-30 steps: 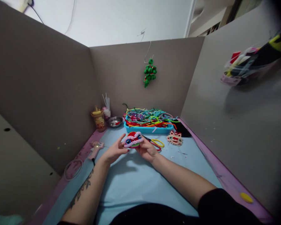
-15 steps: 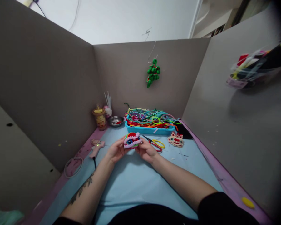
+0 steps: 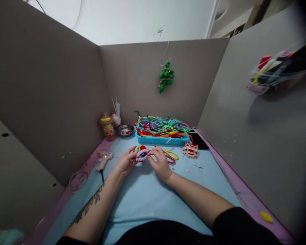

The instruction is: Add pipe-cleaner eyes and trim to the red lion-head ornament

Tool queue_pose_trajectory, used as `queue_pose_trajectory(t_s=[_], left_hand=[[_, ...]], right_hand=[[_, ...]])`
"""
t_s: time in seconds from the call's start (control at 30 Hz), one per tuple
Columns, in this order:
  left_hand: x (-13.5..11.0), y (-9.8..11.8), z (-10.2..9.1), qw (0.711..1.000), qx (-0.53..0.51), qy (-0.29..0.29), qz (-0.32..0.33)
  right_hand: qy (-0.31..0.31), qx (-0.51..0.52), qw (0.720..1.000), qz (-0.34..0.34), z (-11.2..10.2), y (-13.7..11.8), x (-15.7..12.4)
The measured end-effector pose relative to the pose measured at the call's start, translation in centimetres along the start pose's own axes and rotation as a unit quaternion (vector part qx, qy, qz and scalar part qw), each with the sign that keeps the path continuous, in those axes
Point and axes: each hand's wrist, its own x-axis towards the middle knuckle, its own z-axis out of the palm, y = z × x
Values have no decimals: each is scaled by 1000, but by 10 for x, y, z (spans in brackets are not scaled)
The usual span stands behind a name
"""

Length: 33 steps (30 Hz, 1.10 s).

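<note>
A small fuzzy pipe-cleaner figure (image 3: 141, 153), red and pink with a blue eye, is held between both hands above the light blue table cover (image 3: 148, 194). My left hand (image 3: 124, 162) grips its left side with fingers curled. My right hand (image 3: 160, 162) pinches its right side from above. Scissors with yellow and red handles (image 3: 171, 156) lie just right of my right hand. A finished cream and red pipe-cleaner figure (image 3: 190, 150) rests further right.
A blue tray (image 3: 161, 140) heaped with coloured pipe cleaners sits at the back. A metal bowl (image 3: 125, 130), a yellow-lidded jar (image 3: 107, 128) and white sticks stand back left. A pink glue gun (image 3: 104, 159) lies left. Grey cardboard walls enclose the table; a green ornament (image 3: 165, 76) hangs behind.
Both hands turned the figure, so it now shows its side with one eye instead of its wide front. My right hand shifted onto its top right.
</note>
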Motion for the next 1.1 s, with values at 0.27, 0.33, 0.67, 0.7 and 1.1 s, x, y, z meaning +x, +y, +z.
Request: queue_pose_trajectory(t_s=[0.27, 0.33, 0.67, 0.7, 1.1], left_hand=[[2, -4, -1, 999, 31, 5, -14], [3, -5, -2, 999, 42, 4, -15], [2, -7, -2, 998, 62, 7, -6], [2, -7, -2, 998, 64, 7, -5], [4, -8, -5, 998, 57, -6, -10]], right_hand=[[-15, -54, 998, -37, 3, 4, -3], [-21, -53, 998, -30, 3, 5, -3], [-38, -64, 996, -47, 5, 8, -4], [-39, -66, 996, -48, 5, 8, -4], [-69, -96, 991, -60, 4, 7, -5]])
